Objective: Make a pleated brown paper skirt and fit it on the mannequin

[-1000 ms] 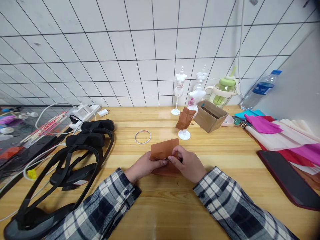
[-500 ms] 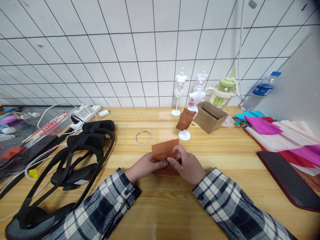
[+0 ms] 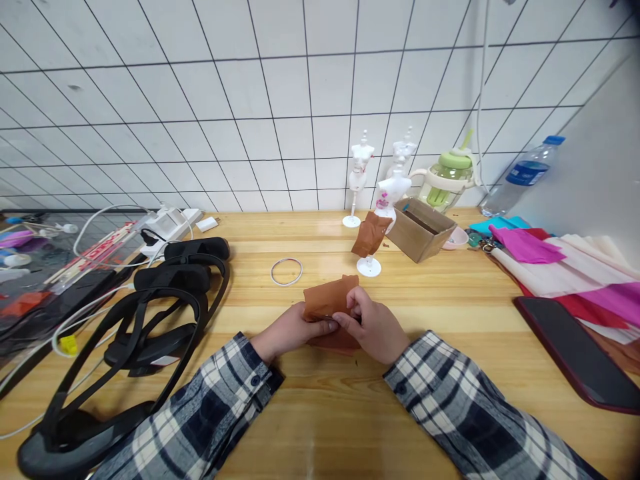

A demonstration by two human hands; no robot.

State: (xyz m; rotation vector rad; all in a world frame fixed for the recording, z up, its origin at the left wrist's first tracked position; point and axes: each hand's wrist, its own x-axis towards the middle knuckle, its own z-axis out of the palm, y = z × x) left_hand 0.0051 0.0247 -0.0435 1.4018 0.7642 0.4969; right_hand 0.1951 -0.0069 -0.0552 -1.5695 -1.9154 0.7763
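Note:
A piece of brown fabric (image 3: 327, 299) is held between my two hands above the wooden table. My left hand (image 3: 295, 328) grips its left side, thumb on top and the other fingers hidden beneath. My right hand (image 3: 375, 327) is closed at the cloth's right side, its thumb close to the left thumb tip and its index finger curled. Whether a needle or other small item is between the fingertips I cannot make out. Just beyond my hands, a small white mannequin (image 3: 393, 192) on a round base has brown fabric (image 3: 372, 233) around its lower part.
Behind stand a second small mannequin (image 3: 358, 175), a cardboard box (image 3: 423, 233), a green-lidded jug (image 3: 450, 177) and a bottle (image 3: 525, 175). A white ring (image 3: 286, 272) lies ahead. Black headsets (image 3: 150, 320) are at left; colored fabrics (image 3: 565, 267) and a phone (image 3: 575, 353) at right.
My hands stay in nearly the same place on the brown fabric, whose upper edge now looks slightly more folded and tilted. The whole view has shifted a little.

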